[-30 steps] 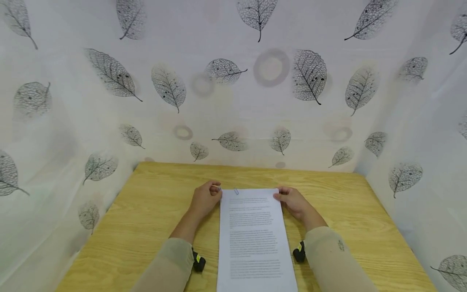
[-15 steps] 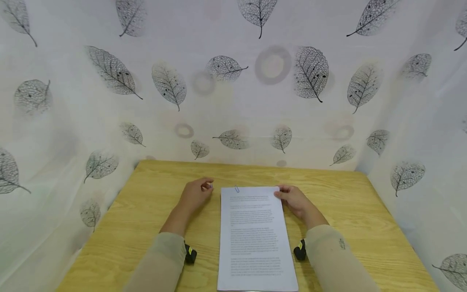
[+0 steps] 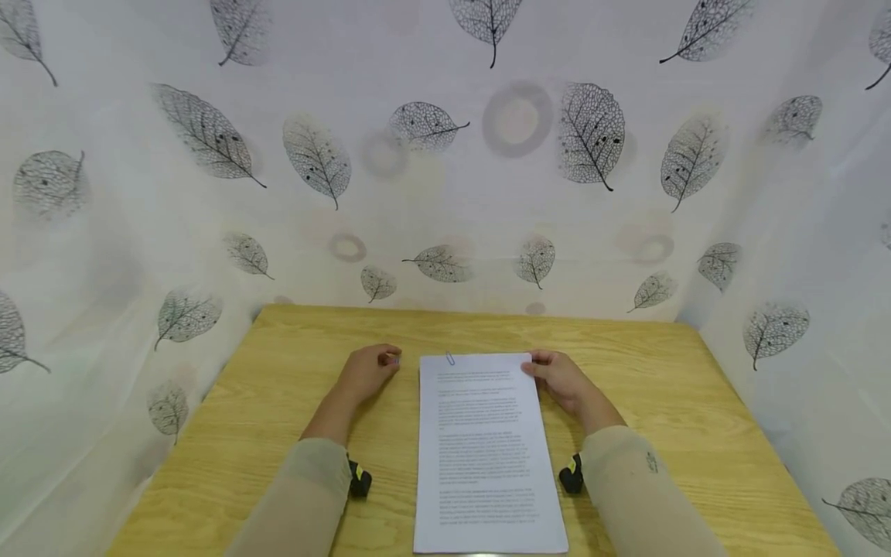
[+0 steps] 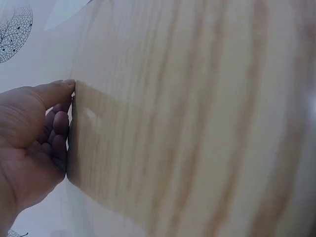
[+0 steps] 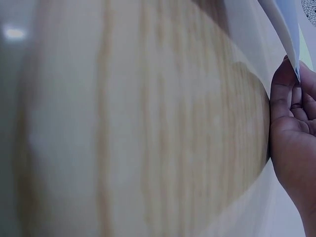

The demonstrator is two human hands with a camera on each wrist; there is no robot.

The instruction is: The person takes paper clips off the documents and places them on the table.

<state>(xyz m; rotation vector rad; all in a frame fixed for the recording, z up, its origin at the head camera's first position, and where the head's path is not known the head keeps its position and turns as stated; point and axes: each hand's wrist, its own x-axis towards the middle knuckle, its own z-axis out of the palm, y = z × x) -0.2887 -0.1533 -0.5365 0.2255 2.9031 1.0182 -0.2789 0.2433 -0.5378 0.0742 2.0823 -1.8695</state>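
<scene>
White paper (image 3: 487, 456) lies at six o'clock on the desk (image 3: 724, 464), clip (image 3: 449, 359) at its eleven. Left wrist: left grip (image 4: 29, 133) curled at nine; whether it holds anything, I cannot tell. Right wrist: right grip (image 5: 296, 136) pinches the paper; tugging could skew sheets the clip misses.

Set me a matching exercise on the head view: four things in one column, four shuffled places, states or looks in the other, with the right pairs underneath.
Column one
1. left hand
2. right hand
3. paper clip
4. backdrop

Column two
A. patterned with dark leaves
B. at the top edge of the printed paper, left of that edge's middle
C. apart from the paper, off its left side
D. holding the paper's top right corner

Right pairs: 1-C, 2-D, 3-B, 4-A
</scene>
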